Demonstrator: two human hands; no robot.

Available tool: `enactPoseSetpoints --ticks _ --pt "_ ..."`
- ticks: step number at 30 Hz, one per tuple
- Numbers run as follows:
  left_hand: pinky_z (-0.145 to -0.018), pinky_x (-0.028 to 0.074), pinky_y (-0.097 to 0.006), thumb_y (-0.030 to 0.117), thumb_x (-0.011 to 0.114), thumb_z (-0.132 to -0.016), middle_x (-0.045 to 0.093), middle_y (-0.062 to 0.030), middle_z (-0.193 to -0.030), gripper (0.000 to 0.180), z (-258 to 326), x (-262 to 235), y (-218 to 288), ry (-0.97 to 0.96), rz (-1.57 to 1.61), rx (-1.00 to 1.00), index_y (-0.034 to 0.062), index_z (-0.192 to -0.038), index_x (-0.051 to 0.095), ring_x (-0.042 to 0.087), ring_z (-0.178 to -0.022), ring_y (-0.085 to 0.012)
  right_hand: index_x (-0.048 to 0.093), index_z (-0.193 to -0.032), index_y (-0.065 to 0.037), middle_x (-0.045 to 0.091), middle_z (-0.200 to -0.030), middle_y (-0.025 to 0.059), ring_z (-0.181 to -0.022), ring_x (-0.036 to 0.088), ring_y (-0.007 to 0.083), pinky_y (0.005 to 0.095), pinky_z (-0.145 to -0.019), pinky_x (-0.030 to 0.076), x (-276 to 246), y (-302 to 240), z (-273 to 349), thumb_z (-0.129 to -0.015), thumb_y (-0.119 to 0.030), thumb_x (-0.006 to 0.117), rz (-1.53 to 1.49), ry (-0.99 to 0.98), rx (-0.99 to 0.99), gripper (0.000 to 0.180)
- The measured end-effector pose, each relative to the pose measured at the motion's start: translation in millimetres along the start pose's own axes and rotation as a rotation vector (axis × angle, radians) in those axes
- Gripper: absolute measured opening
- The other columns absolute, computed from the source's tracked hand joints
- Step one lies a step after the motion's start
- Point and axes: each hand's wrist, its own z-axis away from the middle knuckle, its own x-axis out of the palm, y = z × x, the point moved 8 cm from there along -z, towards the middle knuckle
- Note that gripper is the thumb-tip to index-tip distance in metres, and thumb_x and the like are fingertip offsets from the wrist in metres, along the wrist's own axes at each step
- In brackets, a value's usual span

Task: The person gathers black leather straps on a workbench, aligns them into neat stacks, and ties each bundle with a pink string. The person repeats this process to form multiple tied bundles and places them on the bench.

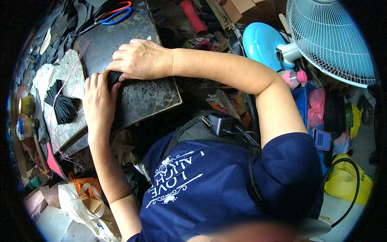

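Both of my hands meet over the dark worktable (139, 99), fingers closed around a small black piece (114, 76) that looks like fabric or a stack of strips. My left hand (98, 97) grips it from the near left side. From the far right, my right hand (141, 60) presses on it, with the thumb low and the fingers bent over the top. Most of the piece is hidden by the fingers. To the left of my left hand, a fanned bundle of black strips (62, 104) lies on a grey stone slab (74, 131).
Scissors with red and blue handles (117, 16) lie at the table's far edge beside black scraps (74, 18). A thin pink cord (54, 117) crosses the slab. At the right stand a fan (330, 36) and a pink-capped bottle (294, 78). A white bag (86, 205) sits lower left.
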Motion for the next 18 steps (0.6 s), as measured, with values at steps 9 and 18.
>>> enactPoseSetpoints --ticks 9,18 --pt "-0.107 0.032 -0.042 0.03 0.064 -0.086 0.051 -0.0148 -0.127 0.061 5 14 -7 -0.042 -0.047 -0.057 0.0025 -0.136 0.042 0.047 -0.119 -0.0301 0.057 -0.118 -0.009 0.057 -0.103 0.0102 -0.098 0.056 0.0278 0.0401 -0.083 0.048 14 10 5 -0.079 -0.036 0.068 -0.089 -0.006 0.06 0.048" --pt "-0.074 0.047 -0.031 0.015 0.065 -0.088 0.063 -0.0103 -0.083 0.017 28 -42 -6 0.284 0.724 -0.425 -0.0011 -0.094 0.065 0.06 -0.08 -0.0202 0.063 -0.115 0.003 0.066 -0.105 0.0114 -0.097 0.06 0.0174 0.0299 -0.087 0.047 26 71 14 -0.083 -0.031 0.07 -1.098 0.027 0.924 0.047"
